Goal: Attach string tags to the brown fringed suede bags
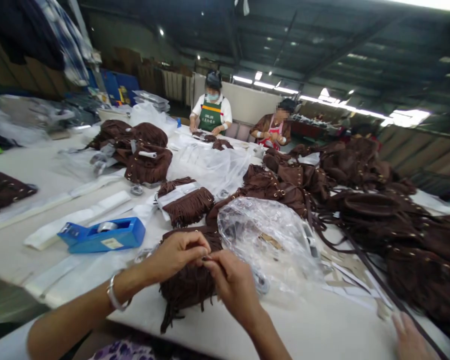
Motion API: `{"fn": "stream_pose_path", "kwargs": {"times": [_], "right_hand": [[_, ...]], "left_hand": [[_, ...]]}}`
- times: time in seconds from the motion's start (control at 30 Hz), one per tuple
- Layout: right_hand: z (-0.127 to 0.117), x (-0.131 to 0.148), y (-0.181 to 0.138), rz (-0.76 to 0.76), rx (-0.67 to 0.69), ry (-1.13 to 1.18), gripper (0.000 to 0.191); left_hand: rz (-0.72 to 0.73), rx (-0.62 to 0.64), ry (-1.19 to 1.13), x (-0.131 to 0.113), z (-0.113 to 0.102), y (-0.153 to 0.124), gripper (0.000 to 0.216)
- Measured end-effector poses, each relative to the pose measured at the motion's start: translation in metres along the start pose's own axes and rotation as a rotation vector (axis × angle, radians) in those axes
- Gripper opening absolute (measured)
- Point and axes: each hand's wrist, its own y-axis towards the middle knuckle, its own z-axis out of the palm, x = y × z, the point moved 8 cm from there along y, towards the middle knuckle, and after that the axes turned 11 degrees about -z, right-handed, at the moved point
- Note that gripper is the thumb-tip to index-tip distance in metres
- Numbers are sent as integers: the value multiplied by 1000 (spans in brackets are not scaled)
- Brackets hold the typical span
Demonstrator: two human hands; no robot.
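Note:
A dark brown fringed bag (187,287) with metal eyelets lies on the table right in front of me. Over it, my left hand (174,255) and my right hand (234,282) meet fingertip to fingertip. Both are closed in a pinch. Between the fingertips is a tiny dark bit, too small to name; whether it is part of the bag I cannot tell. The right hand covers some of the bag's right side. Just beyond lies another fringed bag (189,205) with a white strip wrapped across it.
A blue tape dispenser (105,235) stands to the left. Clear plastic bags (266,235) lie right of centre, and brown bags (378,215) are heaped at right. Two people (212,112) work across the table (285,325). Another person's hand (410,335) rests at lower right.

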Motion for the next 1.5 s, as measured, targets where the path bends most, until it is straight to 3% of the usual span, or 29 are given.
{"fn": "stream_pose_path", "kwargs": {"times": [0.17, 0.27, 0.37, 0.47, 0.53, 0.63, 0.73, 0.77, 0.83, 0.93, 1.0, 1.07, 1.17, 1.3, 1.37, 1.5], "right_hand": [[92, 7, -52, -182, 214, -177, 21], [127, 7, -73, -319, 245, -309, 31], [122, 2, -62, -223, 205, -341, 31], [101, 5, -27, -16, 115, -251, 28], [106, 12, -2, 73, 85, -212, 29], [155, 22, 25, 67, 162, -241, 22], [216, 10, 27, -42, 363, -416, 3], [226, -2, 21, -45, 420, -484, 7], [221, -30, 6, 25, 464, -572, 12], [176, -59, -18, 184, 448, -542, 5], [148, -62, -30, 287, 442, -464, 14], [136, -53, -35, 344, 403, -329, 20], [140, -30, -32, 312, 277, -150, 23], [157, -16, -32, 246, 166, -233, 24], [166, -16, -36, 226, 148, -255, 24], [178, -15, -49, 190, 83, -225, 25]], "left_hand": [[-293, 25, -382, 138, 22, -59, 34], [-372, 30, -461, 177, 25, -82, 42], [-346, -139, -294, 182, -13, -87, 38], [-149, -492, 186, 164, -73, -80, 29], [-33, -642, 498, 156, -97, -66, 33], [-85, -614, 793, 169, -111, -31, 43], [-165, -512, 849, 181, -119, -12, 36], [-168, -498, 845, 182, -121, -12, 34], [-180, -448, 789, 182, -123, -19, 30], [-226, -235, 531, 190, -106, -36, 27], [-235, -110, 349, 194, -86, -46, 28], [-237, -76, 249, 197, -72, -53, 34], [-283, -37, 121, 204, -58, -59, 44], [-301, 14, 0, 208, -49, -64, 43], [-314, -35, 16, 212, -49, -65, 30], [-355, -156, 29, 225, -47, -64, 32]]}}
